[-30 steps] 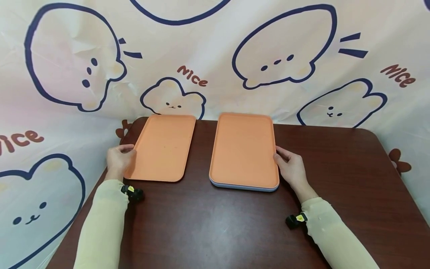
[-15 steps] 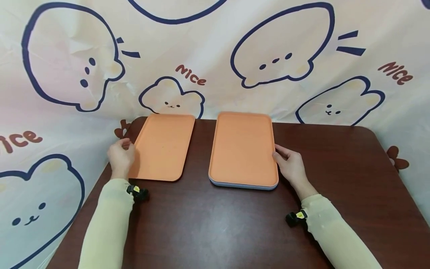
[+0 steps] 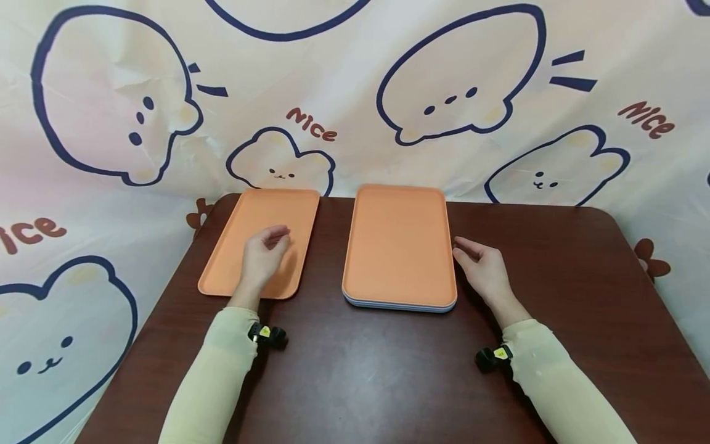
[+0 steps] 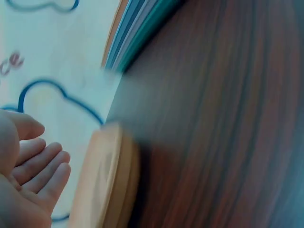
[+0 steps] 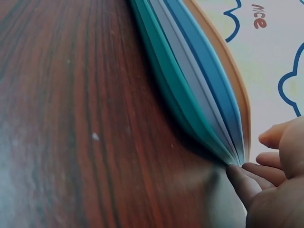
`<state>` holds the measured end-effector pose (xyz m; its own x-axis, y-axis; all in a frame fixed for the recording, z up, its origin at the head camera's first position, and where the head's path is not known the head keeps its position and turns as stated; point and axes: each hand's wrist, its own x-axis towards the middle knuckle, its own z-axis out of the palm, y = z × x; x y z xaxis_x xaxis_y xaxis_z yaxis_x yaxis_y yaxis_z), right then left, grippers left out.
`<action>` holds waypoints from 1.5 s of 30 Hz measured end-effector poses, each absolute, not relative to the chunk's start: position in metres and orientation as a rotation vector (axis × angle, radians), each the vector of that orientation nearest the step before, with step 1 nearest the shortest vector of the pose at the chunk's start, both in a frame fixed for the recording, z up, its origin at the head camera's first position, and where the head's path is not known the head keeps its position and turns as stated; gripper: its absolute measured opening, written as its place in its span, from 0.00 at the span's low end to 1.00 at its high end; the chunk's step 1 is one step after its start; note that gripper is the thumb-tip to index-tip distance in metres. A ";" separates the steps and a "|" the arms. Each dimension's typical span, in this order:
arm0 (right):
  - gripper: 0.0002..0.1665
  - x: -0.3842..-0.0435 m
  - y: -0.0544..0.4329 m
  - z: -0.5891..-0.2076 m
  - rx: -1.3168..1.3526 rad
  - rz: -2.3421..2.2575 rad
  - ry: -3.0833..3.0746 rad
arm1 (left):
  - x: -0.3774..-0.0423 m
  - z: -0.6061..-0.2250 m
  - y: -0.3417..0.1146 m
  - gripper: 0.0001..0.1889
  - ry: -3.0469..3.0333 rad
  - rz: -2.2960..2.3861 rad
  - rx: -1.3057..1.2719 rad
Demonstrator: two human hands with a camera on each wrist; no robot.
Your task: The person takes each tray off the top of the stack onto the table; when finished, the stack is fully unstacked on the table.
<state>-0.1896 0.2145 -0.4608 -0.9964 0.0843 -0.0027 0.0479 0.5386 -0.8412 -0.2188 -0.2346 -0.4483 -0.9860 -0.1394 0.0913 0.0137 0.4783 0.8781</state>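
My left hand [image 3: 262, 262] hovers over the left orange tray [image 3: 224, 265], its fingers loosely bent and nothing between them. In the left wrist view the thumb is apart from the relaxed fingers [image 4: 45, 166]. A second orange tray [image 3: 399, 246] tops a stack in the middle of the table. Beneath it, the right wrist view shows a blue tray [image 5: 204, 61], a pale grey tray [image 5: 178, 57] and a green tray [image 5: 164, 80]. Beside the stack's right edge is my right hand [image 3: 485, 271]. Its lower fingertips are right at the tray rims, thumb raised apart.
Both piles lie on a dark brown wooden table [image 3: 355, 370], near its far edge, with a strip of table between them. A cream cloth [image 3: 355, 92] printed with bear outlines hangs behind and along the sides. Each wrist wears a small black camera [image 3: 269, 336].
My left hand has left the left tray's outer edge and moved right, over the tray. My right hand has stayed by the stack, drawn slightly away from its edge. The trays lie unmoved.
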 end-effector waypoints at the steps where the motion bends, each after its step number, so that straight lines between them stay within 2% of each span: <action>1: 0.26 -0.189 0.214 -0.460 -0.114 1.477 -2.716 | -0.218 -0.448 -0.228 0.20 -2.575 -1.539 0.077; 9: 0.19 -0.190 0.211 -0.463 -0.141 1.588 -2.516 | -0.210 -0.448 -0.172 0.22 -2.634 -1.732 -0.133; 14: 0.20 -0.188 0.209 -0.464 -0.157 1.474 -2.606 | -0.208 -0.455 -0.149 0.23 -2.656 -1.789 -0.164; 21: 0.22 -0.187 0.205 -0.465 -0.142 1.552 -2.620 | -0.207 -0.465 -0.131 0.24 -2.588 -1.873 -0.145; 31: 0.21 -0.189 0.199 -0.469 -0.233 1.560 -2.621 | -0.207 -0.466 -0.129 0.24 -2.579 -1.822 -0.142; 45: 0.21 -0.197 0.166 -0.470 -0.175 1.650 -2.633 | -0.204 -0.457 -0.164 0.23 -2.606 -1.757 -0.068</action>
